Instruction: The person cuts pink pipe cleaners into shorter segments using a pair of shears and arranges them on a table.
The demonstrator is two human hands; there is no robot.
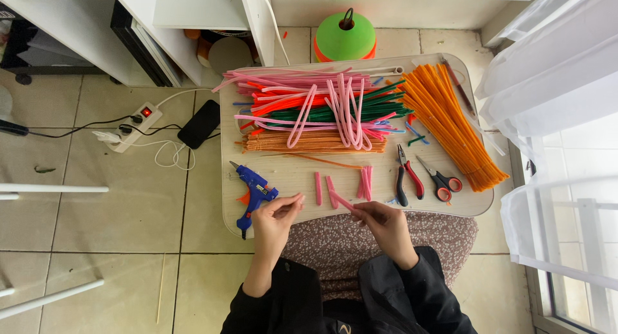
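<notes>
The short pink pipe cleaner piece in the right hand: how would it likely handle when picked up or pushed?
The pink piece, pinched by the right hand, looks thin and fuzzy, so probably very light and grippy. Longer pink pipe cleaners keep bent loops, so it likely bends and stays bent.

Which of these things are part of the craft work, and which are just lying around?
In use:
right hand pinching a short pink pipe cleaner
left hand
cut pink pieces
pipe cleaner piles
blue glue gun
pliers
scissors

Lying about:
green cone
black phone
power strip
</notes>
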